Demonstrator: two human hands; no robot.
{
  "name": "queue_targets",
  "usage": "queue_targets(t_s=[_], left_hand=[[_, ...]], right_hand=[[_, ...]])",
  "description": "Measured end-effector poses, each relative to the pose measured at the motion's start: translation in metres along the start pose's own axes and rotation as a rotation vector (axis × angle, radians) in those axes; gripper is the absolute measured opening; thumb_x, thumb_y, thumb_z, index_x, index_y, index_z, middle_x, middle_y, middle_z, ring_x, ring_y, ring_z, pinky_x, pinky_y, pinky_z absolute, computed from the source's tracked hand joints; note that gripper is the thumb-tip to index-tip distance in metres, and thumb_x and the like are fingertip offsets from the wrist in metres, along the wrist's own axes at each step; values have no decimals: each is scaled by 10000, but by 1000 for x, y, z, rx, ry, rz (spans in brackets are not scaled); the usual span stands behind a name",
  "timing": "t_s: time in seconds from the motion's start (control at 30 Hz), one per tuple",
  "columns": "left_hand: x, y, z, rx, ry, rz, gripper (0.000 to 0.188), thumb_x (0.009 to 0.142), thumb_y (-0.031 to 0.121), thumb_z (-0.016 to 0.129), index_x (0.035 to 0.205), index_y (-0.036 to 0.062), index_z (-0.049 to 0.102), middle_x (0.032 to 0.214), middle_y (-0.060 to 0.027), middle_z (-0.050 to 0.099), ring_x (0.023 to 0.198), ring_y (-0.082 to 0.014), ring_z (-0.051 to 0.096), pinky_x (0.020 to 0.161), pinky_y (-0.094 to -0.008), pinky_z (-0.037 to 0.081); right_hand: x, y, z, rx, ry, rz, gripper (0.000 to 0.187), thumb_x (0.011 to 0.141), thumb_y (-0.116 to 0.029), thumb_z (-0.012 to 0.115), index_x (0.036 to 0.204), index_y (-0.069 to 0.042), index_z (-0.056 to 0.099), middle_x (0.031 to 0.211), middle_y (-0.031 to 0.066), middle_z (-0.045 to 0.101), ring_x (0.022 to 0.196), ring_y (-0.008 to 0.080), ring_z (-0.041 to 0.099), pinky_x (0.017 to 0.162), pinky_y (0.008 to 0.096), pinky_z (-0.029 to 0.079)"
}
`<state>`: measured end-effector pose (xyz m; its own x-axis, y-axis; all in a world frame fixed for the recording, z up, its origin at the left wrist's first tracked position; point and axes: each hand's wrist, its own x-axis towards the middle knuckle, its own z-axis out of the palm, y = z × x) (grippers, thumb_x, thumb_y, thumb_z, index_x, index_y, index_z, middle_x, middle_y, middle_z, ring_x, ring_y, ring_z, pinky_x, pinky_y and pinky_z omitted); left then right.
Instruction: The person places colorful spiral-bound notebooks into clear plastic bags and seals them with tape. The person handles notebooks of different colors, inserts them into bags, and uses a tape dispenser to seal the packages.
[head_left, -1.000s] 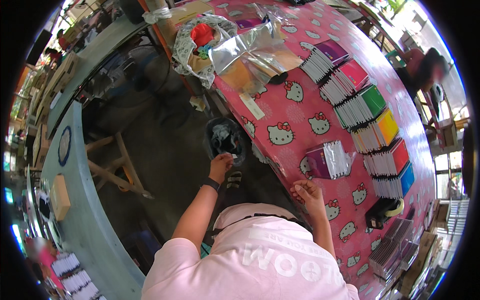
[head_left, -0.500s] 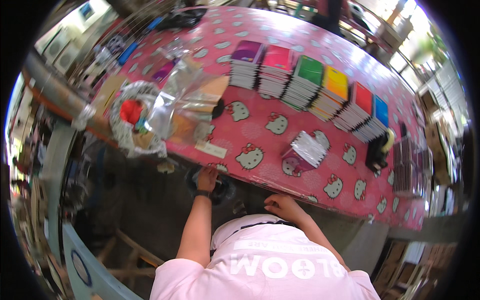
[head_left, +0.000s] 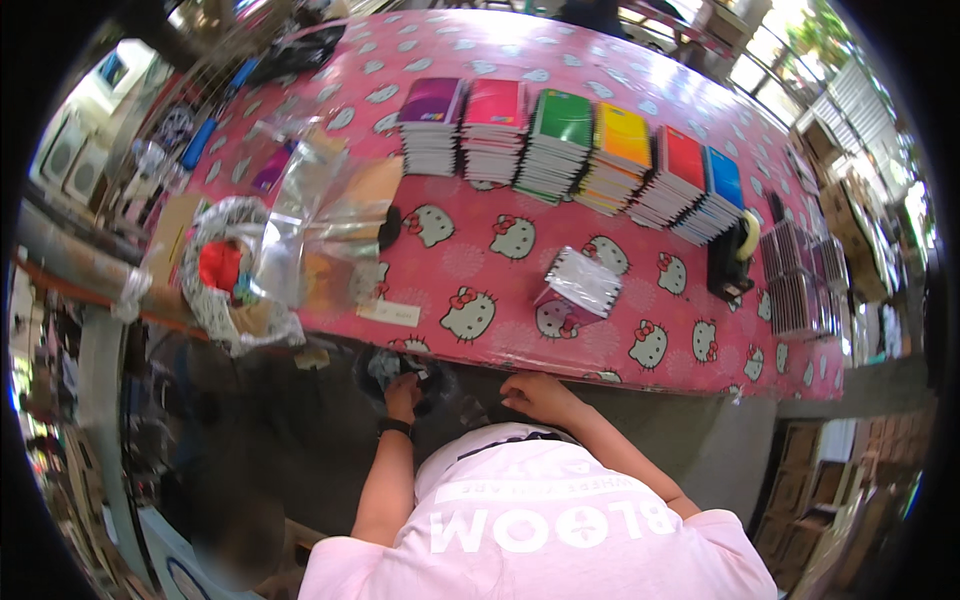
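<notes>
Below the table's front edge, my left hand (head_left: 403,396) is over a dark bin (head_left: 440,392) lined with a bag. Its fingers are bent but apart, and nothing clear shows in them; crumpled clear plastic (head_left: 384,367) lies just beyond the fingertips. My right hand (head_left: 532,393) rests in front of my body near the table edge, fingers loosely curled and holding nothing visible. On the table ahead of it stands a small stack of notebooks (head_left: 582,285), its top covered in shiny clear wrap.
Stacks of spiral notebooks in purple, pink, green (head_left: 562,120), yellow, red and blue form a row across the pink table (head_left: 480,345). A black tape dispenser (head_left: 728,265) and more notebooks (head_left: 795,285) stand right. Clear bags (head_left: 325,235) and a patterned bundle (head_left: 215,300) lie left.
My left hand has drawn back from the table edge toward me, and crumpled plastic now shows in the bin. My right hand stays near the table edge. The view has shifted right.
</notes>
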<state>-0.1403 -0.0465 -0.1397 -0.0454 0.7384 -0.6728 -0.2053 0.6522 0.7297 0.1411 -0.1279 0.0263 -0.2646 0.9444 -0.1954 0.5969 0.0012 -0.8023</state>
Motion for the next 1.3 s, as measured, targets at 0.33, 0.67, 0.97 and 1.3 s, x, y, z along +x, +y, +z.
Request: queue_targets(t_s=[0.33,0.67,0.97,1.3], left_hand=[[83,-135,-91,1910,-232,316,392,854,346,525,1147,96,595,1114,-136,599,1017,-285,581,858,-423,464],[212,-212,12,1902,-212,130,337,875,302,516,1100,75,621,1073,-114,620,1009,-247,581,860,-389,460],[238,-289,47,1803,-300,140,350,881,308,518,1115,66,614,1096,-111,615,1032,-238,570,883,-380,445],[213,-279,42,1702,-346,115,366,888,315,520,1132,57,606,1121,-108,609,1057,-227,557,909,-371,428]], right_hand=[[-39,99,56,-8,-372,160,234,794,-288,581,923,-100,632,891,139,647,827,304,614,737,427,476],[-82,172,0,-156,-363,463,261,812,-306,581,958,-97,633,905,130,648,851,284,614,772,409,481],[-104,202,1,-252,-314,607,274,819,-312,576,976,-95,634,907,124,649,849,278,615,775,408,482],[-117,201,-1,-290,-291,630,289,828,-318,572,996,-92,635,909,116,651,847,271,616,779,408,483]])
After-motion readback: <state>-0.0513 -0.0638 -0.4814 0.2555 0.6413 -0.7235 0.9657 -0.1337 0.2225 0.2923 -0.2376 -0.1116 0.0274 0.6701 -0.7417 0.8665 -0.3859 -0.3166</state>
